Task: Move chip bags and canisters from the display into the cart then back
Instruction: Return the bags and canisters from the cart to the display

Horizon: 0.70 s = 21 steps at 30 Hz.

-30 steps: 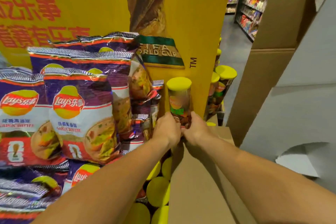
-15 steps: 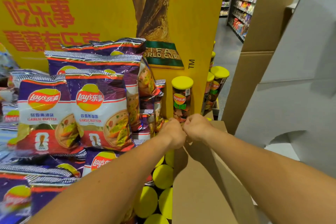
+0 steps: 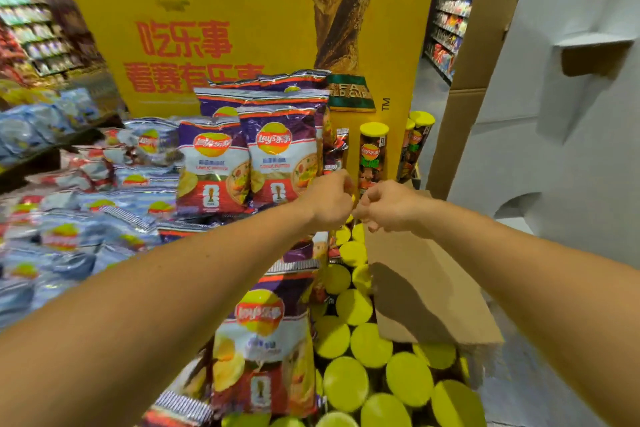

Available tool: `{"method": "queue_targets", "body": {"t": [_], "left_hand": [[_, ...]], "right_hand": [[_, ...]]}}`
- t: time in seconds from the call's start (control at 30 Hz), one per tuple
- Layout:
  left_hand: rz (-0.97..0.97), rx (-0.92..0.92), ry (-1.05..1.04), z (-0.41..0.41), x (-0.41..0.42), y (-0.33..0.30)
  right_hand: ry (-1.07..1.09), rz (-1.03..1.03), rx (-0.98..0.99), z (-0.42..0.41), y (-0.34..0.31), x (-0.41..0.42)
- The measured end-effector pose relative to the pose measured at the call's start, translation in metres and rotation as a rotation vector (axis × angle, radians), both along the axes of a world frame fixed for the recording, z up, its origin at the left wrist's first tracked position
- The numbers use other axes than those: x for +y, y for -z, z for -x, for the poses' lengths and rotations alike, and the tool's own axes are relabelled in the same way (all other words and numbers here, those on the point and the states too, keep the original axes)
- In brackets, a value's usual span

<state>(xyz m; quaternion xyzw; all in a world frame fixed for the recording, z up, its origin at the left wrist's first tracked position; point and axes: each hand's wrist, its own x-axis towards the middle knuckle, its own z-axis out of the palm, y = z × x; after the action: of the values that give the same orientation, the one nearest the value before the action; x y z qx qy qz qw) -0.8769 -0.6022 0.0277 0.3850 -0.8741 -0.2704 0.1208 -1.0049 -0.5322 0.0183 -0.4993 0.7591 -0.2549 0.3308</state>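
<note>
left hand: centre frame, fingers curled loosely, nothing visibly held; grip on anything cannot be confirmed
right hand: just beside left hand at its 3 o'clock, knuckles nearly touching, fingers curled in, nothing seen inside
canister: upright, yellow lid, against yellow display board; at 12 o'clock of both hands, just above fingertips, apart from them
canister vs fingers: base hidden behind knuckles, contact cannot be told; body free of both hands
more canisters: upright at 2 o'clock of right hand, behind board edge
lid rows: yellow tops packed together, 6 o'clock of hands, below forearms
chip bags: purple, standing upright at 10 o'clock of left hand, nearest one just beside its fingers
lower bag: under left forearm, 7 o'clock
cardboard flap: under right wrist, 5 o'clock
</note>
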Motion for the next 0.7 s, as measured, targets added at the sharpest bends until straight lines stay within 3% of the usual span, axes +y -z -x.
{"method": "queue_targets", "body": {"t": [0.27, 0.7], "left_hand": [[0.048, 0.069, -0.156, -0.116, 0.055, -0.02], [-0.068, 0.111, -0.521, -0.317, 0.161, -0.006]], "right_hand": [[-0.231, -0.012, 0.056, -0.083, -0.024, 0.047], [-0.623, 0.033, 0.17, -0.252, -0.04, 0.092]]}}
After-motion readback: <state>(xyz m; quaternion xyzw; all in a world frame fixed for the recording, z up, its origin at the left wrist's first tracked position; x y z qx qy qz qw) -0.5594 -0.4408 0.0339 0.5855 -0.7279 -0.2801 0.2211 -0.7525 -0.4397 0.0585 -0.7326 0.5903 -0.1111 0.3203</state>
